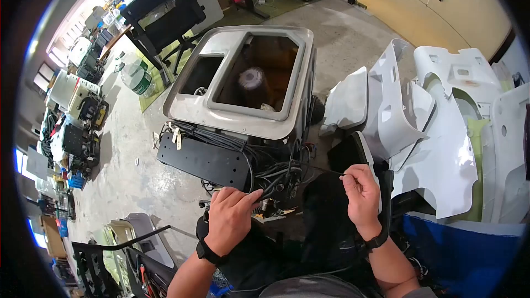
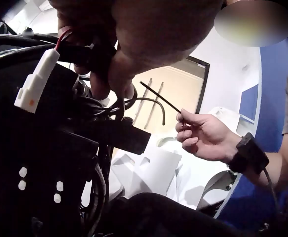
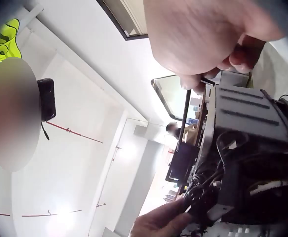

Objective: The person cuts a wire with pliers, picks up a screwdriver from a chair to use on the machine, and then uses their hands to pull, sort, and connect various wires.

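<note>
My left hand (image 1: pixel 229 215) grips black cables (image 1: pixel 270 174) at the front of a grey-topped machine (image 1: pixel 237 124). In the left wrist view its fingers and thumb close round the cables, with a white plug connector (image 2: pixel 37 81) hanging beside them. My right hand (image 1: pixel 361 196) is raised to the right of the cables, pinching a long, thin black hex key (image 2: pixel 161 98). The key's free end points toward the machine; its short bent end shows by the fingers in the right wrist view. A black perforated metal plate (image 1: pixel 201 160) lies left of the cables.
White plastic cover panels (image 1: pixel 436 149) stand on the right, beside a blue box wall (image 1: pixel 458 248). Behind the machine on the left are an office chair (image 1: pixel 165 16) and large water bottles (image 1: pixel 137 77). More equipment (image 1: pixel 77 121) lines the far left.
</note>
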`<state>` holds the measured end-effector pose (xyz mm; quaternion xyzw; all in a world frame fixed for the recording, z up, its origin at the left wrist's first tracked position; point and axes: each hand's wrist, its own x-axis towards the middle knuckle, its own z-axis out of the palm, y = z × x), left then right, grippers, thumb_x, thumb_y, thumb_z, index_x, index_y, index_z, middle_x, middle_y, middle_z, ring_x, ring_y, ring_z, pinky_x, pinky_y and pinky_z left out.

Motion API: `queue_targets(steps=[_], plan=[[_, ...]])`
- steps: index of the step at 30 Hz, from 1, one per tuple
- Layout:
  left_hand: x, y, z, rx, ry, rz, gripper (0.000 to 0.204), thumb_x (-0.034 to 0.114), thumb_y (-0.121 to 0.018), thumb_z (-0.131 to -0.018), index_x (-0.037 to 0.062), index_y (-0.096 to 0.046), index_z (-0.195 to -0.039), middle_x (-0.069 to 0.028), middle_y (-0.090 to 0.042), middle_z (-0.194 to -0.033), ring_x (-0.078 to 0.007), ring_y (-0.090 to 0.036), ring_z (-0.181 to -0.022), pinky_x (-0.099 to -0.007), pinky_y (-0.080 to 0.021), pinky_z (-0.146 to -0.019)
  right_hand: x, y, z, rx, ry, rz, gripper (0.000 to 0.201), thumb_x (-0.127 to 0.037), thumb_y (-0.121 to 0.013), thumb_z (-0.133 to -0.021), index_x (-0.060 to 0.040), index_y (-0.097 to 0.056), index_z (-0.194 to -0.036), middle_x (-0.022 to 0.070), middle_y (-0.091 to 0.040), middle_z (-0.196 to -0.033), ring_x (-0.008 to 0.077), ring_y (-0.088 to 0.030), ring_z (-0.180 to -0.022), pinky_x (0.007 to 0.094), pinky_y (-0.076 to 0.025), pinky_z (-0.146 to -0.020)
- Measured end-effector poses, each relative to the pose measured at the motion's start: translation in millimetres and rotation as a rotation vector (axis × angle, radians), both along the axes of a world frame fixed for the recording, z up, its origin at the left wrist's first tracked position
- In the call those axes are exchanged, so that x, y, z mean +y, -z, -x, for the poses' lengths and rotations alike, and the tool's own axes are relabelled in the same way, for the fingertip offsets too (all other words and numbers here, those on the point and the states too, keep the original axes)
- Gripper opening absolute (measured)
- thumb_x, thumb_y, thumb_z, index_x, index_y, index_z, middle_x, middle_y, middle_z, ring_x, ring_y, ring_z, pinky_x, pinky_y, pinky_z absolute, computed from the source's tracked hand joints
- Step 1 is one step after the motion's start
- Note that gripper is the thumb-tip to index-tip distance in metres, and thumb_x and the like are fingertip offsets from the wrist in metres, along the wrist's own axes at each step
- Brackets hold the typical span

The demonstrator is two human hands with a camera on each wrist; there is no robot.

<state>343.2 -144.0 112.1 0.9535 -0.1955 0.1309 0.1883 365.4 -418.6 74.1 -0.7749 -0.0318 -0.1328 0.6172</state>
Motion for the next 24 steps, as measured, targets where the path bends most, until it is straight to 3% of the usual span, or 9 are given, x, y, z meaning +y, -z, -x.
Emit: queue_targets(steps=[7, 8, 15, 17, 19, 21, 23, 24], plan=[[9.3, 2.2, 5.4, 0.072, 0.014, -0.011, 0.036, 0.007, -0.072, -0.072, 0.0143, -0.07, -0.107, 0.0002, -0.062, -0.081, -0.0209, -0.056, -0.084, -0.035, -0.042, -0.074, 5.1, -1.5, -4.8, 0.222, -0.128, -0.322, 0.017, -0.014, -0.054, -0.1, 0.0016, -0.06, -0.104, 0.0088, -0.068, -0.1, 0.011, -0.063, -0.083, 0.0244, -0.052, -0.071], [10.1, 2.2, 5.9, 0.075, 0.025, -0.01, 0.036, 0.007, -0.072, -0.072, 0.0143, -0.07, -0.107, 0.0002, -0.062, -0.081, -0.0209, -0.056, -0.084, -0.035, -0.042, -0.074, 5.8, -3.8, -5.9, 0.217, -0.119, -0.301, 0.017, -0.015, -0.053, -0.1, 0.0012, -0.059, -0.102, 0.0097, -0.07, -0.094, 0.0114, -0.064, -0.08, 0.0245, -0.052, -0.069], [12.8, -0.4, 4.9, 0.127, 0.012, -0.031, 0.038, 0.007, -0.074, -0.071, 0.0143, -0.069, -0.108, -0.001, -0.063, -0.083, -0.022, -0.057, -0.083, -0.0361, -0.043, -0.074, -3.0, 0.5, -7.9, 0.279, -0.143, -0.285, 0.019, -0.017, -0.051, -0.101, -0.0002, -0.059, -0.098, 0.0074, -0.07, -0.09, 0.0103, -0.063, -0.075, 0.0237, -0.051, -0.066], [9.2, -9.2, 4.4, 0.163, -0.004, -0.031, 0.038, 0.007, -0.074, -0.071, 0.0142, -0.069, -0.108, -0.0016, -0.064, -0.085, -0.0222, -0.058, -0.084, -0.0362, -0.044, -0.074, -2.5, 3.4, -8.0, 0.298, -0.154, -0.285, 0.019, -0.017, -0.051, -0.101, -0.0005, -0.059, -0.097, 0.0072, -0.069, -0.089, 0.0099, -0.063, -0.074, 0.0235, -0.051, -0.066], [2.4, -22.9, 4.1, 0.081, 0.001, 0.004, 0.033, 0.003, -0.074, -0.072, 0.01, -0.07, -0.104, -0.0062, -0.065, -0.087, -0.0266, -0.059, -0.082, -0.0381, -0.045, -0.075, -2.5, 4.8, -8.3, 0.322, -0.162, -0.276, 0.019, -0.018, -0.051, -0.101, -0.0008, -0.059, -0.097, 0.0069, -0.069, -0.089, 0.0095, -0.063, -0.074, 0.0233, -0.05, -0.065], [-1.6, -38.5, 8.4, 0.014, -0.013, -0.04, 0.032, 0.002, -0.071, -0.073, 0.0122, -0.071, -0.103, -0.0067, -0.065, -0.091, -0.0279, -0.059, -0.086, -0.038, -0.046, -0.077, -2.4, 3.7, -8.0, 0.332, -0.149, -0.282, 0.02, -0.018, -0.05, -0.101, -0.0014, -0.059, -0.095, 0.0063, -0.069, -0.088, 0.009, -0.061, -0.073, 0.0234, -0.05, -0.065], [-3.5, -65.0, 21.1, -0.091, 0.071, -0.112, 0.047, 0.005, -0.073, -0.062, 0.0163, -0.07, -0.108, -0.0028, -0.063, -0.097, -0.0234, -0.06, -0.092, -0.0337, -0.045, -0.077, -1.2, 1.7, -8.4, 0.323, -0.142, -0.284, 0.02, -0.018, -0.05, -0.101, -0.0014, -0.058, -0.095, 0.0063, -0.068, -0.087, 0.0089, -0.06, -0.071, 0.0234, -0.049, -0.065], [-9.8, -83.6, 31.7, -0.058, 0.126, -0.042, 0.043, 0.0, -0.069, -0.065, 0.0163, -0.071, -0.105, -0.0033, -0.064, -0.096, -0.0251, -0.059, -0.092, -0.0372, -0.046, -0.076, -0.1, 0.4, -8.3, 0.321, -0.145, -0.288, 0.019, -0.018, -0.05, -0.101, -0.0014, -0.058, -0.095, 0.0065, -0.068, -0.087, 0.0089, -0.06, -0.071, 0.0232, -0.048, -0.065]])
